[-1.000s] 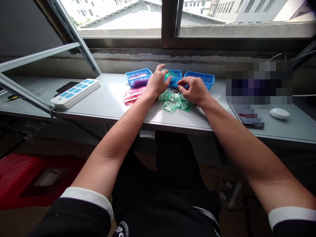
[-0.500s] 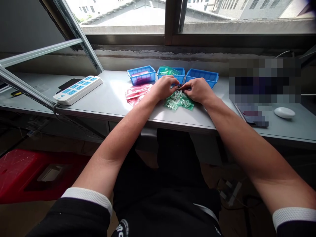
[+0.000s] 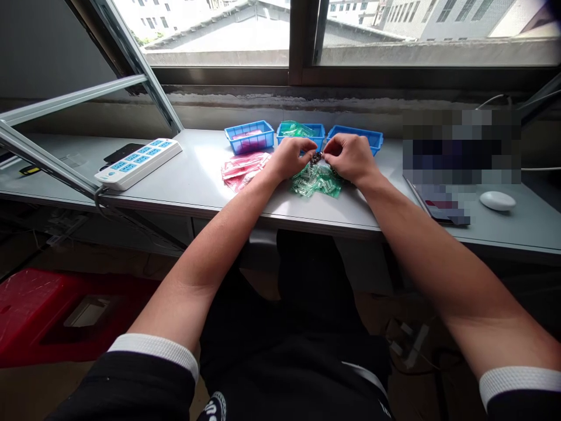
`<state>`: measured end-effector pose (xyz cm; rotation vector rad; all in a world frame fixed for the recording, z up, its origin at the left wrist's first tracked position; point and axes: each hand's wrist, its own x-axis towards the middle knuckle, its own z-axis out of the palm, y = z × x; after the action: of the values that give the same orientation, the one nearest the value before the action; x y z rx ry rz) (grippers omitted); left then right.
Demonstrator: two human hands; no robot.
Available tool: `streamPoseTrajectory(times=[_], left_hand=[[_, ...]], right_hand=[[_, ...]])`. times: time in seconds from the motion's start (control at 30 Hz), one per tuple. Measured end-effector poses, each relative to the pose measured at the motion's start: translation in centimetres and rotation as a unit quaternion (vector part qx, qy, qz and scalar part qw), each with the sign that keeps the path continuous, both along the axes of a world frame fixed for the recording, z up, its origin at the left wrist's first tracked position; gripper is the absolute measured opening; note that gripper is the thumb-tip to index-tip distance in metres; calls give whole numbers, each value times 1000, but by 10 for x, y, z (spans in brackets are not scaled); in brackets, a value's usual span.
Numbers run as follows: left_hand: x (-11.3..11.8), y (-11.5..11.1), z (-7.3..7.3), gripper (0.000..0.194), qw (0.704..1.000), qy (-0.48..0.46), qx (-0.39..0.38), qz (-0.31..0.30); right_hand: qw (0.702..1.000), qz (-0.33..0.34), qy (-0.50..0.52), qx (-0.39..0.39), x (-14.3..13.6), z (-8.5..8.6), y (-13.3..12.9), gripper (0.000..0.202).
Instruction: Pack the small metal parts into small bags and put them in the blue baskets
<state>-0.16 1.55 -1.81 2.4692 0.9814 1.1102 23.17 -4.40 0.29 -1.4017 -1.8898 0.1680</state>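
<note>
My left hand (image 3: 294, 158) and my right hand (image 3: 350, 158) meet over the table, thumbs and fingers pinched together. Between the fingertips is a cluster of small dark pieces (image 3: 316, 156), too small to name; both hands grip at it. Just below them lies a pile of clear-and-green small plastic bags (image 3: 316, 181), partly under my right hand. Pink plastic bags (image 3: 244, 168) lie left of my left hand, partly covered by the forearm.
Three blue baskets stand behind my hands: the left one (image 3: 234, 145) holds pink bags, the middle one (image 3: 321, 135) green bags, the right one (image 3: 376, 140) is partly hidden. A white power strip (image 3: 139, 164) lies left, a white mouse (image 3: 498, 201) right. A metal frame (image 3: 151, 96) slants at left.
My right hand has lifted slightly and turned, its fingers drawn into a tighter pinch beside the dark pieces. My left hand stays nearly in place. The view has shifted a little.
</note>
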Motion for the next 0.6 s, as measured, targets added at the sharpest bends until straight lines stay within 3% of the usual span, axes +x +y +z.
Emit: streamPoseTrajectory(times=[0.17,0.27,0.47,0.6], left_hand=[[4,-1,-2,27,999,-37,-2,-33],[3,1,-3,39,997,-54,1,-54],[5,4,-4,46,989,-114,-19,-88],[6,6,-6,46,989,-120,-40,-76]], right_hand=[[994,1,110,13,-8,1,0,26],[989,8,149,9,-9,-4,5,32],[979,23,202,7,-7,-10,12,30],[972,40,229,-19,-8,-6,8,20]])
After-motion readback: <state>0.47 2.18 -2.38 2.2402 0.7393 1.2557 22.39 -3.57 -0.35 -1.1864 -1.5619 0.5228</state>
